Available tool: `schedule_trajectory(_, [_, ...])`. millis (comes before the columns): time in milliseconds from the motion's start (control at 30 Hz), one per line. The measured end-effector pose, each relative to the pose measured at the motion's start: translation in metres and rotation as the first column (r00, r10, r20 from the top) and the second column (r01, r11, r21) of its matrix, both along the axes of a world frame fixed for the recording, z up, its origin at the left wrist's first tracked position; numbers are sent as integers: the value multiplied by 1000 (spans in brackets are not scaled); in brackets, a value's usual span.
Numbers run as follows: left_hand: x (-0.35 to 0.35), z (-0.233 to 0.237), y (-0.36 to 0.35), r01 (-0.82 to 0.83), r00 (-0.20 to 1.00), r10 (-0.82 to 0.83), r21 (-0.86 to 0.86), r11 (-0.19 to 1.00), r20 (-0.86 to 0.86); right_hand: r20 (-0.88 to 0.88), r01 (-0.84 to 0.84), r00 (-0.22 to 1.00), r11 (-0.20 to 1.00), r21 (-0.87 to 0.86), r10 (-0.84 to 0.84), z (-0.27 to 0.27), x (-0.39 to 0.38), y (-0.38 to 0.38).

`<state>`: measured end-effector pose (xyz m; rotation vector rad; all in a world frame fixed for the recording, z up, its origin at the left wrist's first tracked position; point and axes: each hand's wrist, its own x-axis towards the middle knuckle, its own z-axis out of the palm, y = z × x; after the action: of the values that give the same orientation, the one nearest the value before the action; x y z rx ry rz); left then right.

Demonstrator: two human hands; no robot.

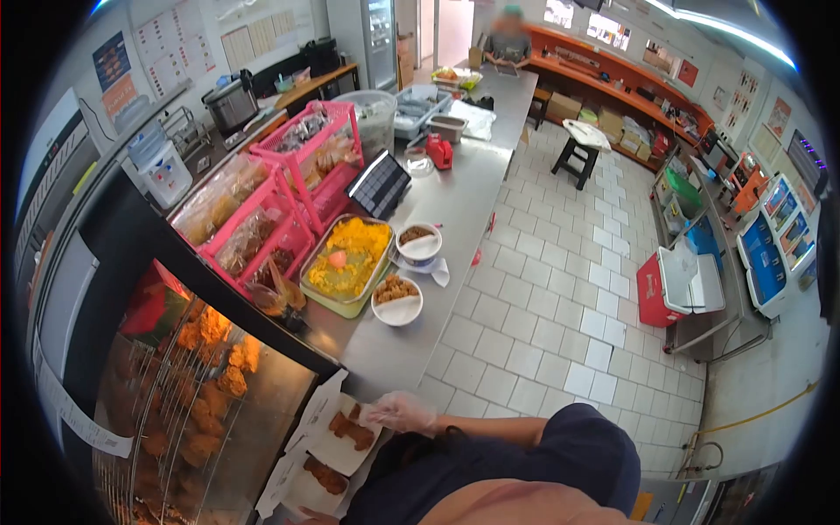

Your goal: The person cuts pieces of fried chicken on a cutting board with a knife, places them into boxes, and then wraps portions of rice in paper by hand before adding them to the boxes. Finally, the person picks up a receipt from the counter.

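My right hand (398, 411), in a clear plastic glove, is at the right edge of an open white box (322, 424). Its fingers are bent together by a piece of browned food (352, 430) in that box; what they grip is too small to make out. Below it, a second open white box (293, 490) holds another browned piece (325, 474). My left hand (317, 516) shows only in part at the bottom edge, beside this lower box, and its fingers are hard to make out.
A lit cabinet with wire racks (175, 420) of fried food stands left. Two bowls (398, 300), a tray of yellow food (350, 258) and pink baskets (254, 232) stand on the steel counter (455, 206). Another person (507, 44) is at its far end.
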<state>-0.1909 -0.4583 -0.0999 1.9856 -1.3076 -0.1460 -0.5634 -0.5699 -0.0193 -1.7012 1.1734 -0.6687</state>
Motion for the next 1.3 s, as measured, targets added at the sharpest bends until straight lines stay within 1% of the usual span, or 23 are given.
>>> schedule_trajectory(67, [-10,1,1,11,1000,-11,-8,1000,-17,505,127,852,990,56,-138,-27,-16,5])
schedule_trajectory(100, [-17,1,-1,18,999,-19,-17,1000,-37,442,244,883,958,-149,-156,-30,-20,3])
schedule_trajectory(133, [-23,2,-3,30,998,-31,-25,999,-54,446,239,883,958,-159,-147,-34,-27,-1])
schedule_trajectory(200, [-41,6,-11,80,990,-85,-51,995,-110,241,251,944,965,-78,-226,4,-46,-8])
schedule_trajectory(267, [-64,12,-25,145,971,-160,-97,985,-175,-59,166,979,929,-331,-196,34,-73,-23])
schedule_trajectory(300, [-74,15,-28,164,962,-185,-114,980,-200,-277,157,906,860,-486,-322,43,-92,-33])
schedule_trajectory(333, [-86,22,-34,194,950,-219,-132,972,-220,45,381,918,842,-383,-394,52,-109,-39])
schedule_trajectory(367, [-98,27,-40,214,939,-246,-150,965,-241,351,589,808,634,-501,-474,26,-134,-55])
schedule_trajectory(433, [-116,34,-51,243,914,-292,-198,950,-281,641,800,545,563,-206,-540,129,-164,-26])
schedule_trajectory(500, [-125,42,-61,265,894,-335,-253,930,-297,750,886,366,454,-99,-551,148,-200,-13])
schedule_trajectory(567, [-128,58,-69,279,887,-356,-274,920,-293,755,918,323,383,-103,-571,167,-215,11])
schedule_trajectory(633, [-128,85,-73,352,862,-318,14,936,-395,756,943,275,320,-92,-594,168,-224,29])
schedule_trajectory(667, [-132,88,-78,352,863,-317,18,936,-393,782,955,226,291,-59,-581,162,-227,37])
schedule_trajectory(700, [-137,88,-84,331,841,-367,-158,930,-397,803,964,177,265,-26,-569,155,-227,45])
schedule_trajectory(733, [-141,87,-87,294,821,-413,-328,898,-394,798,963,179,270,-22,-575,149,-224,52])
schedule_trajectory(933, [-153,90,-93,257,883,-406,-482,838,-236,739,903,101,374,214,-666,111,-192,54])
schedule_trajectory(1067, [-172,118,-95,533,828,-561,-341,774,20,636,787,305,564,252,-709,121,-159,30])
schedule_trajectory(1100, [-177,127,-98,569,819,-552,-345,746,156,651,746,406,644,170,-642,129,-153,23])
schedule_trajectory(1167, [-181,157,-98,556,828,-549,-292,778,115,714,617,535,786,33,-450,137,-153,19])
schedule_trajectory(1200, [-183,163,-100,490,780,-580,-345,800,-237,764,529,564,848,-41,-315,139,-174,9])
schedule_trajectory(1233, [-179,181,-100,571,544,-701,-408,712,-461,870,537,463,834,-127,-166,118,-204,-4])
schedule_trajectory(1267, [-185,218,-104,659,361,-849,-539,525,-386,991,362,103,931,46,-89,142,-207,-16])
schedule_trajectory(1300, [-191,259,-107,709,168,-949,-636,305,-268,995,274,90,962,13,-39,155,-217,-26])
